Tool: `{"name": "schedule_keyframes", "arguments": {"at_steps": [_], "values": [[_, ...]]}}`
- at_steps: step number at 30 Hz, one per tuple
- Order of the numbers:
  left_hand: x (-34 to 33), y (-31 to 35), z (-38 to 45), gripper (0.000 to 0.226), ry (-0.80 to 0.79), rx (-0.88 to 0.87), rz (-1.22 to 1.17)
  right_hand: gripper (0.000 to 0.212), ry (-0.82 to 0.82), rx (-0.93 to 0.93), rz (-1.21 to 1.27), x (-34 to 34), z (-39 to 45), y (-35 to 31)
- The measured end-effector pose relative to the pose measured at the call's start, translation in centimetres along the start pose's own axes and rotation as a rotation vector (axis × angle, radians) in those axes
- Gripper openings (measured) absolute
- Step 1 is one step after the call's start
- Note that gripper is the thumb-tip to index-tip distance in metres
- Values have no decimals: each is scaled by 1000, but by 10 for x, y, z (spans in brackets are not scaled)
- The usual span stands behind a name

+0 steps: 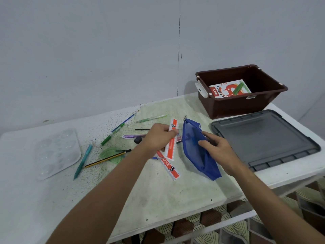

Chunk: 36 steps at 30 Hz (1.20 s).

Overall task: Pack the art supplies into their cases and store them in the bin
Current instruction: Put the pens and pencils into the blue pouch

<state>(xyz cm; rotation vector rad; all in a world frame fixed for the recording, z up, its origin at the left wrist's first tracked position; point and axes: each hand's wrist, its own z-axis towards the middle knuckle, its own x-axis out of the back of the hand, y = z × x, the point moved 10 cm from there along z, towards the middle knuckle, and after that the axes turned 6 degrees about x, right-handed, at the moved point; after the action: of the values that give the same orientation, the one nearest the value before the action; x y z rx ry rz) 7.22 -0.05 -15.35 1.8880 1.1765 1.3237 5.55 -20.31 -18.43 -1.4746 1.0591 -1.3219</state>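
Blue mesh pouch: held above the table, the right hand grasping its edge with thumb and fingers. Left hand: fingers curled round a red-and-white ruler; a small item at its fingertips is perhaps a pen, too blurred to tell. Second ruler: flat on the table. Loose pens, pencil, clear palette: left side. Brown bin: far right, holding a pastel box. Grey lid: beside the bin.
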Motion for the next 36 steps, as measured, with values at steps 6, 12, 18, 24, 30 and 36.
{"name": "schedule_keyframes", "arguments": {"at_steps": [6, 12, 18, 24, 30, 36], "values": [[-36, 22, 9, 27, -25, 9, -3, 42, -17, -7, 12, -2, 0, 1], [-34, 7, 2, 29, -96, 21, -135, 39, 10, -27, 35, 0, 3, 6], [6, -45, -2, 11, 112, 163, 364, 41, 15, -40, 14, 0, 6, 10], [0, -71, -12, 47, 234, 188, 674, 44, 3, -26, -9, -5, 9, 12], [-5, -58, -15, 43, 296, 128, 635, 47, 11, -29, -32, -5, 8, 13], [-12, -55, -17, 49, 264, 152, 667, 46, 9, -37, -12, -4, 8, 11]]}}
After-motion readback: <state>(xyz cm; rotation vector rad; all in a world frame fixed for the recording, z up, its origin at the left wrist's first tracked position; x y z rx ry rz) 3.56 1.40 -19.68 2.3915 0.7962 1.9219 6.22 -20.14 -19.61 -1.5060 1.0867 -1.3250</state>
